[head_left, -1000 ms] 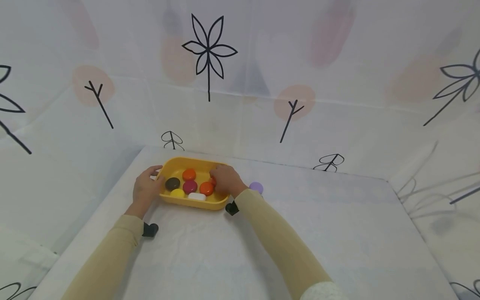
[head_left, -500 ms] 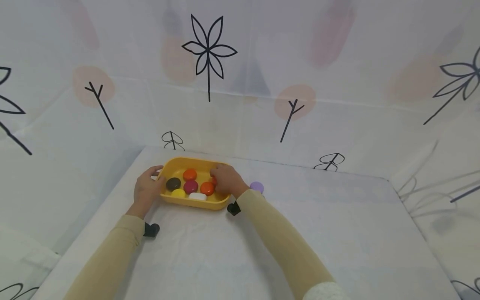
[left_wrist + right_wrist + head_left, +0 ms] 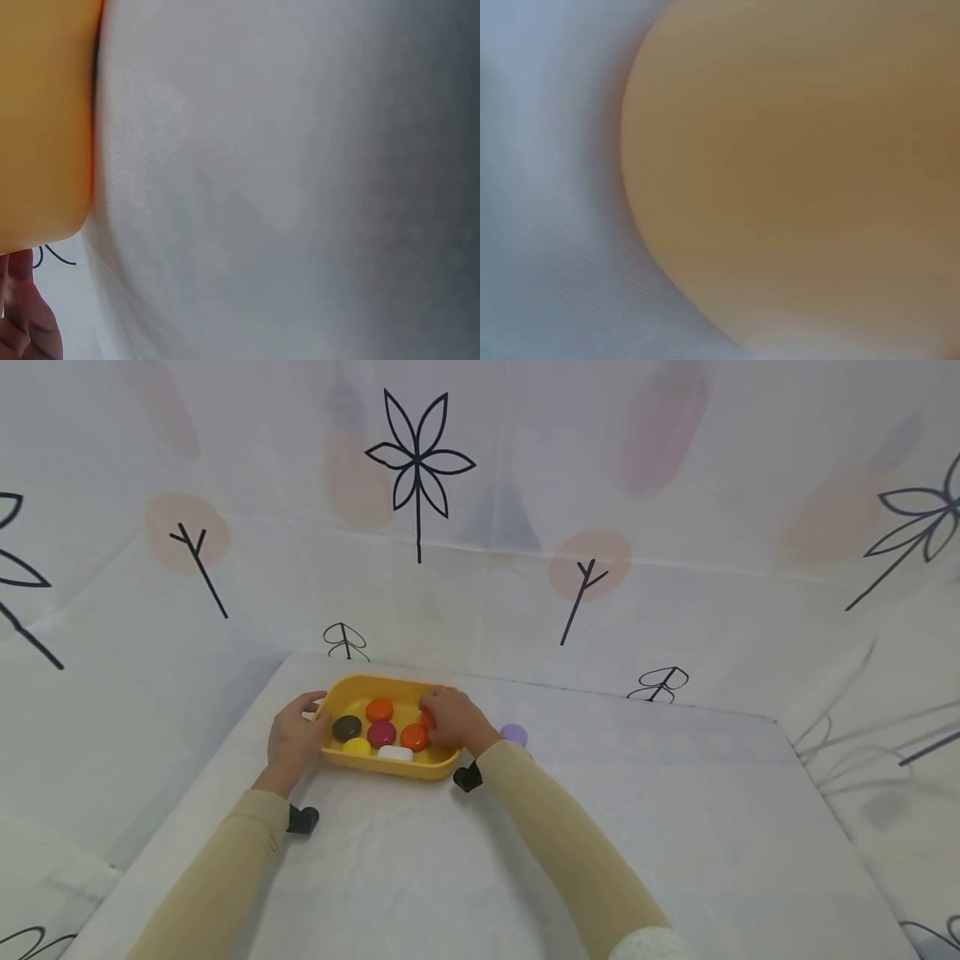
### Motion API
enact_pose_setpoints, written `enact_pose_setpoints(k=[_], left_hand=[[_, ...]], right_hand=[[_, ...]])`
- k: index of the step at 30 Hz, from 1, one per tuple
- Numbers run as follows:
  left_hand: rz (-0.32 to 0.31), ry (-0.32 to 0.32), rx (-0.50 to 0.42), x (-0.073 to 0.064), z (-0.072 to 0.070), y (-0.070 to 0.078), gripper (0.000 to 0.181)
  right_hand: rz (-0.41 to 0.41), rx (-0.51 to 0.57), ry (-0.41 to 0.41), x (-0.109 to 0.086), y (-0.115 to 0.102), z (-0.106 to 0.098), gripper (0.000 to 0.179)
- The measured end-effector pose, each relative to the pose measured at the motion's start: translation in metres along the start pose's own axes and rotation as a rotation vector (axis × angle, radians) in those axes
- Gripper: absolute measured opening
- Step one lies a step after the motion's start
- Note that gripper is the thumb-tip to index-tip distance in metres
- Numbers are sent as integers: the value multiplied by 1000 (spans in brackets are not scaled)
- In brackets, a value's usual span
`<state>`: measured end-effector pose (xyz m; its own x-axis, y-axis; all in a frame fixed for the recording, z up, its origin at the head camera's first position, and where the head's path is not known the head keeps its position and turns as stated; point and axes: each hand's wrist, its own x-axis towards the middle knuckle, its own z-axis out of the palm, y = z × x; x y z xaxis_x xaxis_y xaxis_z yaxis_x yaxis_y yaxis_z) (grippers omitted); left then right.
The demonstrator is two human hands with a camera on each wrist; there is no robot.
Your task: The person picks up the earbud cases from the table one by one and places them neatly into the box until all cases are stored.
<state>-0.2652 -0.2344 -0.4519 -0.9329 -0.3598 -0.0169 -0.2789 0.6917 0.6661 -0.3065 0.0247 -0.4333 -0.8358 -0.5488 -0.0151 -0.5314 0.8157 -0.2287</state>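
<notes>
A yellow tray (image 3: 390,767) sits on the white table towards the back left. My left hand (image 3: 292,737) grips its left end, thumb at the rim. My right hand (image 3: 456,720) reaches over the right end and pinches an orange-red disc (image 3: 427,718), mostly hidden by the fingers. Around it in the tray lie two orange discs, one farther back (image 3: 379,709) and one nearer (image 3: 414,737), a maroon disc (image 3: 381,734), a dark grey disc (image 3: 347,728), a yellow disc (image 3: 357,747) and a white piece (image 3: 395,752). The tray's wall (image 3: 795,180) fills much of the right wrist view.
A light purple disc (image 3: 513,734) lies on the table just right of the tray, partly behind the right sleeve. White patterned cloth (image 3: 480,602) hangs behind and beside the table (image 3: 637,827). Dark wrist mounts (image 3: 303,820) sit under both forearms.
The tray and both hands shift very slightly right in the view between the first frame and the second. Since then they stay nearly still, the right fingers at the same disc.
</notes>
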Motion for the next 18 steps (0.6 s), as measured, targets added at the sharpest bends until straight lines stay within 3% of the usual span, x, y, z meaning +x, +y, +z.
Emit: enact_pose_setpoints(k=[18], left_hand=[[26,-7,8,0,-1,-2,45]], right_hand=[[56,189,23,-9,-1,-8,39]])
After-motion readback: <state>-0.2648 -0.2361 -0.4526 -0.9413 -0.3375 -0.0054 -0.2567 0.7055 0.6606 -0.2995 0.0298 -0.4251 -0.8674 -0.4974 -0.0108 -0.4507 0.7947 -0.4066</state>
